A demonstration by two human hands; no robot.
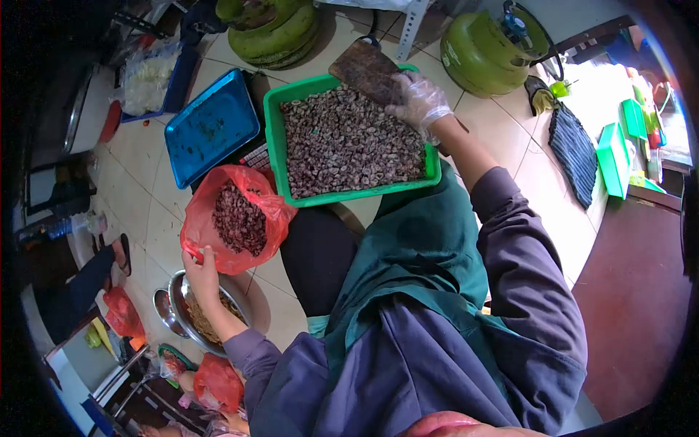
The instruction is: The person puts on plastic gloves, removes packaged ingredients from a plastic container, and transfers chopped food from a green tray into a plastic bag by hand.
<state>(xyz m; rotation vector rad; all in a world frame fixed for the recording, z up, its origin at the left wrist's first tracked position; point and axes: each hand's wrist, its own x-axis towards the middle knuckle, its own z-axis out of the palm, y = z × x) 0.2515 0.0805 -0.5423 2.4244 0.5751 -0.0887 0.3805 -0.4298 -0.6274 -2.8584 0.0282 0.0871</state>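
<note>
My right hand (421, 103), in a clear plastic glove, is closed on one end of a dark brown, flat rectangular board (366, 71). The board lies over the far rim of a green tray (274, 138). Small purplish-grey chopped pieces (349, 142), many ring-shaped, fill the tray. My left hand (204, 275) is bare and pinches the near edge of a red plastic bag (200, 207). The bag gapes wide, with a heap of similar darker pieces (239, 222) inside. It sits left of the tray, its right side against the tray's corner.
A blue tray (175, 156) lies beyond the bag. Metal bowls (246, 298) stand below my left forearm. Green gas cylinders (473, 58) stand at the back. A dark ribbed mat (571, 153) lies to the right. Another person's foot (120, 251) shows at left.
</note>
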